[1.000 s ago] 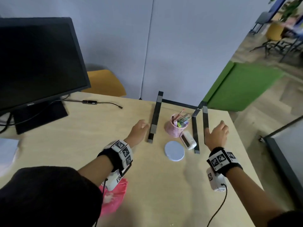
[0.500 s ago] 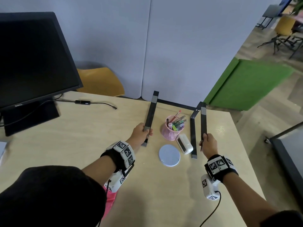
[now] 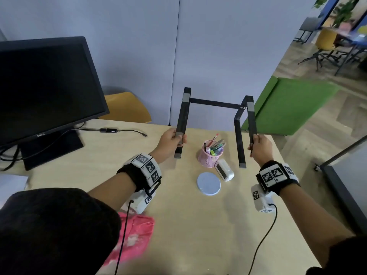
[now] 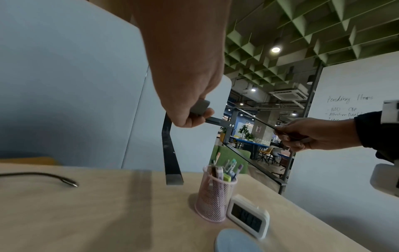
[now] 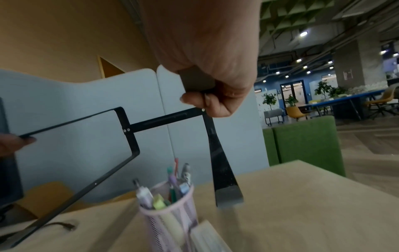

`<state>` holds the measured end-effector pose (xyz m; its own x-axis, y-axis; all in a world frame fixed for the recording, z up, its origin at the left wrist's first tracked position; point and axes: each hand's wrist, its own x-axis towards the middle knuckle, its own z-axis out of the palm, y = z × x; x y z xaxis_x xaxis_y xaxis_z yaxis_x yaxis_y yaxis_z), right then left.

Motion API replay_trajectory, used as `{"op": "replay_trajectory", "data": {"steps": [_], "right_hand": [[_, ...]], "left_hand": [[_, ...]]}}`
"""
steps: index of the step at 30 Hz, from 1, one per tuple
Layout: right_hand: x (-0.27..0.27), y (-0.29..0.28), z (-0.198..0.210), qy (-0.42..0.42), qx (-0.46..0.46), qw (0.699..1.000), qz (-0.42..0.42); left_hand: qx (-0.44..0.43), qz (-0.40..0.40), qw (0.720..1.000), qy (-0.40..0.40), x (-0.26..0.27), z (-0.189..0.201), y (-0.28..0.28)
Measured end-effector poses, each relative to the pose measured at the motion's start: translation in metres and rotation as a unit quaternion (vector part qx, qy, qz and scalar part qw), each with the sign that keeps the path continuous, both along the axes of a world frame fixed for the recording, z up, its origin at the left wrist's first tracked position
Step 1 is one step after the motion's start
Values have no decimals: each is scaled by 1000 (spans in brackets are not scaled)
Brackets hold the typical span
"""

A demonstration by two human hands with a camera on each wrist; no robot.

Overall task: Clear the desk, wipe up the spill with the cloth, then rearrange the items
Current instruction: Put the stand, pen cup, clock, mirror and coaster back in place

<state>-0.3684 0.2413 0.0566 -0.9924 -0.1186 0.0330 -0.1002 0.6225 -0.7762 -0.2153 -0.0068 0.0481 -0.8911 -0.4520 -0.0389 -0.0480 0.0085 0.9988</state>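
A black metal laptop stand (image 3: pixel 214 103) hangs in the air above the wooden desk (image 3: pixel 188 235), tilted up at the back. My left hand (image 3: pixel 174 138) grips its left arm near the front end, and my right hand (image 3: pixel 258 144) pinches its right arm. The left wrist view shows the left hand (image 4: pixel 190 109) curled round the stand's grey pad, with the lower leg (image 4: pixel 170 153) hanging just above the desk. In the right wrist view the right hand (image 5: pixel 215 88) holds the other pad. A pink cloth (image 3: pixel 135 235) lies at the desk's near left, partly under my sleeve.
Under the stand are a pink mesh pen cup (image 3: pixel 210 155), a white digital clock (image 3: pixel 224 170) and a round blue coaster (image 3: pixel 208 183). A black monitor (image 3: pixel 45 86) with loose cables stands at the left. Grey partition panels close the back; the desk's right edge drops to the floor.
Both hands closed on the stand's arms and lifted it off the desk; it now hangs above the pen cup. The cup, clock and coaster stayed put.
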Motion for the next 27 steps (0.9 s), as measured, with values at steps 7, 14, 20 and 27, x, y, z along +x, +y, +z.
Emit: {"op": "replay_trajectory", "data": {"steps": [7,14,20,27], "right_hand": [[57,-55,35,30,-42,998,34],[127,-96,21,8,-62,996,67],[169,-103,-15,-37,-51,994,87],[189,-99,-67,-60,-5,994,92]], "left_hand": [[-10,19,999,25,79,40,-45],[-12,46,999,-6,161,30,-75],[-13,61,997,-54,202,-11,-83],[-2,58,993,-101,219,-55,-86]]}}
